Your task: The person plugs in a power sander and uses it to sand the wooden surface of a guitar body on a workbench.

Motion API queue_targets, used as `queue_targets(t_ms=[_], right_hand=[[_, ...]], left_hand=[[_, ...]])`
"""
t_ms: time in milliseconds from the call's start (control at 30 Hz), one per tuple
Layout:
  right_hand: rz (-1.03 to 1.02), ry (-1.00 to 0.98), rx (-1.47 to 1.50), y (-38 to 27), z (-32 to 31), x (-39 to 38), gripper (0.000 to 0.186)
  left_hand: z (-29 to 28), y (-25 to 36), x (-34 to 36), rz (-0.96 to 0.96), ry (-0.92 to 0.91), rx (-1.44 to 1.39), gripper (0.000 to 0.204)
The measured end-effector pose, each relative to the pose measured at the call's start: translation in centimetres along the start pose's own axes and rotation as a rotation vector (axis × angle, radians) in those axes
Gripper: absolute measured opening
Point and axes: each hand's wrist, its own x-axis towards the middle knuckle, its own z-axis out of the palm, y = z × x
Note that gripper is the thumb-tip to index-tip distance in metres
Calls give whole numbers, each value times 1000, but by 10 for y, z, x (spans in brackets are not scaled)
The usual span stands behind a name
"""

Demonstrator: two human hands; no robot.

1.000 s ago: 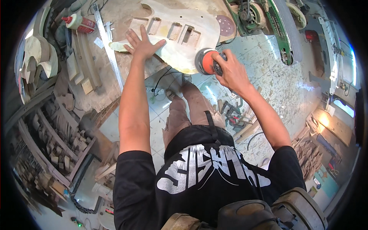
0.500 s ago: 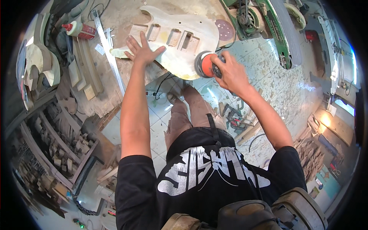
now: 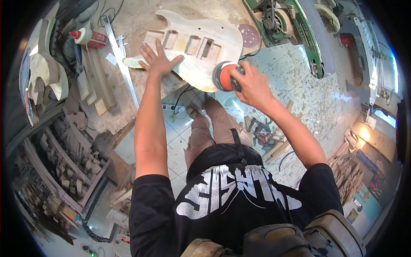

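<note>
A pale, unpainted wooden guitar body (image 3: 223, 41) with routed cavities lies on the workbench. My left hand (image 3: 157, 61) rests flat on its left part, fingers spread apart. At the lower right of the body, my right hand (image 3: 249, 85) grips an orange-and-black round sander (image 3: 227, 75), its pad on the wood near the edge. A perforated maroon sanding disc (image 3: 249, 36) lies to the right of the body, and a long steel ruler (image 3: 120, 58) lies to the left.
The bench (image 3: 120, 109) holds a glue bottle (image 3: 90, 37), wood strips and another carved body (image 3: 47, 68) at left. A green belt sander (image 3: 299, 34) stands upper right, racks of offcuts (image 3: 68, 171) lower left. Clamps (image 3: 263, 135) and a power strip (image 3: 173, 108) lie on the floor.
My right hand and the sander have moved left and slightly down along the body's edge. The body and my left hand sit a little lower in view.
</note>
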Motion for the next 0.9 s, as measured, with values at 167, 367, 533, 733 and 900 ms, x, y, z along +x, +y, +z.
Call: queue_targets(t_ms=[167,367,533,733,900], right_hand=[[0,-71,16,-11,5,-17,70],[83,76,82,25,-4,40,69],[161,188,20,51,-12,78,66],[114,271,-91,38,-10,83,65],[93,42,18,-37,3,35,65]], left_hand=[[0,1,-1,2,-2,-11,145],[0,1,-1,0,-6,-3,145],[1,-1,2,17,9,-16,146],[-3,6,3,7,3,-25,147],[-2,0,0,-7,9,-22,148]])
